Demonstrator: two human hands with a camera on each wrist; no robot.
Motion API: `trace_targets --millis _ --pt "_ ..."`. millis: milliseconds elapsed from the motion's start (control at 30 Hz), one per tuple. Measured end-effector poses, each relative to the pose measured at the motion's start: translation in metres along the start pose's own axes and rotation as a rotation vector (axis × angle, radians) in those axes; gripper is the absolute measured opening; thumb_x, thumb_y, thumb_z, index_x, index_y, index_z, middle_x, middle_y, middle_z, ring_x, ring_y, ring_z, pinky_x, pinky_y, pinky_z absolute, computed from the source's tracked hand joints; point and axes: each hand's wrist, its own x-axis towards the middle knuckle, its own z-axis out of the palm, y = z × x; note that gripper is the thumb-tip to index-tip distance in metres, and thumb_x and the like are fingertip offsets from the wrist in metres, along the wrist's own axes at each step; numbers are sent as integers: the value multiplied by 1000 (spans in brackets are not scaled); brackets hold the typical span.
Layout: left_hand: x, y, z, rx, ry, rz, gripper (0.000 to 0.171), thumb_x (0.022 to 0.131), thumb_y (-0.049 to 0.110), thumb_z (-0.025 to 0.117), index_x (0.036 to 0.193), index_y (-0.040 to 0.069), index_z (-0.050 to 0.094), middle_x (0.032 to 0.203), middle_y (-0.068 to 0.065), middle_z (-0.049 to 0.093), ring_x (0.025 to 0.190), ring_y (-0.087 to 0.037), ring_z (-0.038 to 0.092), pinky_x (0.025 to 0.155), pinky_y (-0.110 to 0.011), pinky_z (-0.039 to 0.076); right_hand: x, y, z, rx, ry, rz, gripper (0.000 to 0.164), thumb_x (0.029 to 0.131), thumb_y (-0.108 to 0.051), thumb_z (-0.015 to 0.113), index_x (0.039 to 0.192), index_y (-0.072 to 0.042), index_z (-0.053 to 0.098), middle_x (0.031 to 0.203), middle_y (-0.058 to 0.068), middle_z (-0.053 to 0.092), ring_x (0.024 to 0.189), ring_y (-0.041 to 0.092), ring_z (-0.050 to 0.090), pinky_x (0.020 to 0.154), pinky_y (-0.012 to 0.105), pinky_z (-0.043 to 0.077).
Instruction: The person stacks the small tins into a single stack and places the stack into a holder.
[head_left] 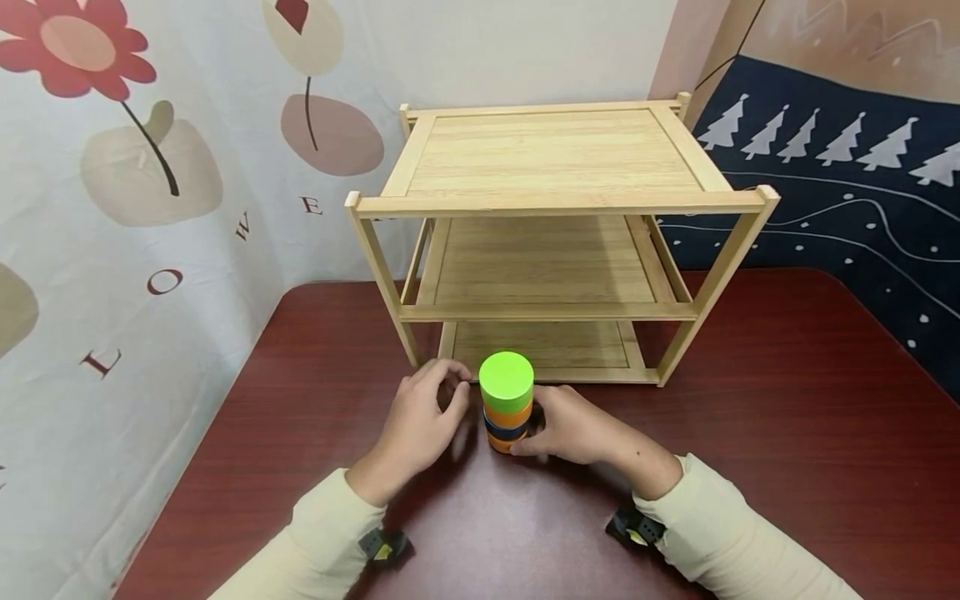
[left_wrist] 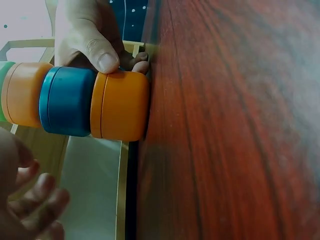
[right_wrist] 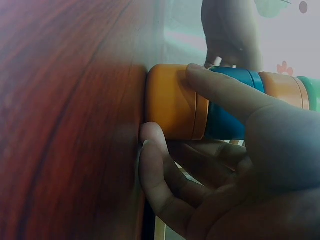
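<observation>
A stack of small round lidded jars stands upright on the table, just in front of the wooden rack. The bottom orange jar (left_wrist: pixel 122 106) rests on the tabletop, with a blue jar (left_wrist: pixel 69 101) above it. Higher up come a lighter orange jar (left_wrist: pixel 27 94) and a bright green one (head_left: pixel 507 379) on top. My right hand (head_left: pixel 576 427) holds the stack low from the right, its thumb and fingers around the bottom orange jar. To the left of the stack, my left hand (head_left: pixel 420 417) is held with loosely bent fingers, apart from the jars and gripping nothing.
A light wooden rack (head_left: pixel 562 202) with stacked shelves stands at the back of the dark red table (head_left: pixel 300 392), close behind the jars. Printed cloth (head_left: pixel 247 167) hangs behind and to the left; a navy tree-patterned cloth (head_left: pixel 840 200) hangs at right.
</observation>
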Motion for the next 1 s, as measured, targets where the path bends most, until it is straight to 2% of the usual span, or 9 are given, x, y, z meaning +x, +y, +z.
trace_targets --millis 167,333,633,867,1000 --pt "-1 2 -1 -65 97 80 13 92 8 64 104 12 65 96 1 67 86 -12 61 83 -37 34 0 0 0 -3 0 4 41 80 -15 84 113 -7 61 71 -1 67 52 17 64 57 27 52" --pt "-2 2 0 -79 147 160 19 91 7 63 110 10 63 102 -2 67 95 -17 62 87 -39 36 0 0 0 -5 0 3 41 80 -16 84 113 -8 61 71 -1 67 52 16 63 57 27 52" --pt "-4 5 -4 -129 150 214 29 91 12 60 119 8 58 107 -4 66 104 -19 62 95 -42 33 0 1 0 -1 2 -4 40 80 -16 84 112 -8 61 70 -1 67 51 16 63 56 27 52" --pt "-8 10 -5 -167 166 277 39 89 13 60 128 6 54 110 -6 64 107 -20 61 94 -39 36 0 1 1 -21 14 -20 40 79 -16 84 111 -8 61 69 -3 66 50 14 63 57 26 52" --pt "-8 11 -5 -176 147 322 43 90 19 60 131 6 52 115 -6 63 109 -21 60 95 -37 39 0 2 1 -34 21 -28 40 79 -17 85 111 -8 62 69 -4 66 50 13 62 59 26 52"
